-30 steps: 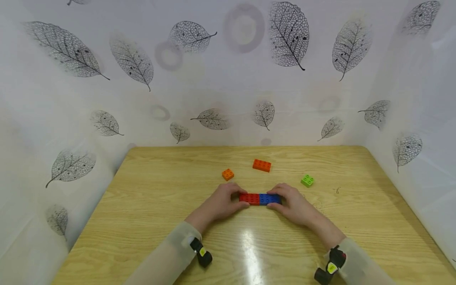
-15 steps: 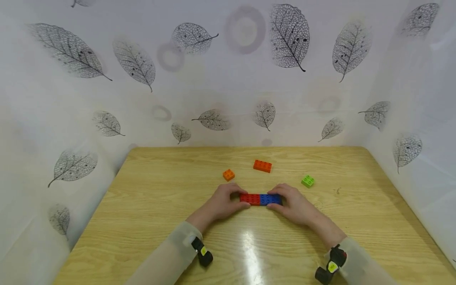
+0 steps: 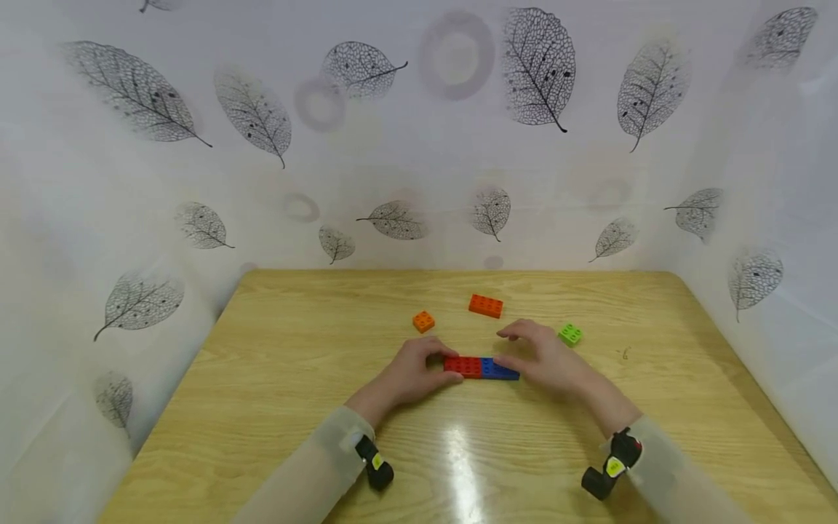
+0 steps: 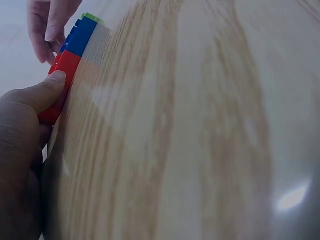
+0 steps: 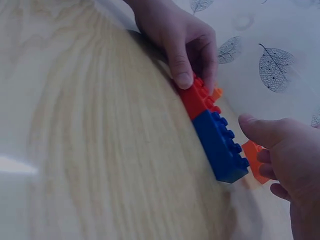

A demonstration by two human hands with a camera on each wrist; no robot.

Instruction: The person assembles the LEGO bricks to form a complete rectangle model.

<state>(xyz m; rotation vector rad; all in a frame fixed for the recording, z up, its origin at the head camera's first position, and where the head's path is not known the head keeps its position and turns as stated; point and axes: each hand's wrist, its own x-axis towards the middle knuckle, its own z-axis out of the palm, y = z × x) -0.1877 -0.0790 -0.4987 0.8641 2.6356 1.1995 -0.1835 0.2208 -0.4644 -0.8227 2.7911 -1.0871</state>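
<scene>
A red brick (image 3: 468, 367) and a blue brick (image 5: 215, 145) lie end to end on the wooden table, forming one straight row, studs up. My left hand (image 3: 412, 370) pinches the red brick near its left end, thumb on the near side and fingers on the far side. Above the blue brick hovers my right hand (image 3: 548, 358), its thumb and fingers spread apart and holding nothing. In the right wrist view a gap shows between that thumb and the blue studs.
Behind the row lie a small orange brick (image 3: 423, 321) and a longer orange-red brick (image 3: 486, 306). A small lime green brick (image 3: 570, 334) is just beyond my right hand. Leaf-patterned cloth (image 3: 406, 145) surrounds the back and sides of the table (image 3: 294, 320).
My right hand has let go of the blue brick, opened its fingers and lifted slightly up and away. The left hand keeps its pinch on the red brick; the bricks stay in line.
</scene>
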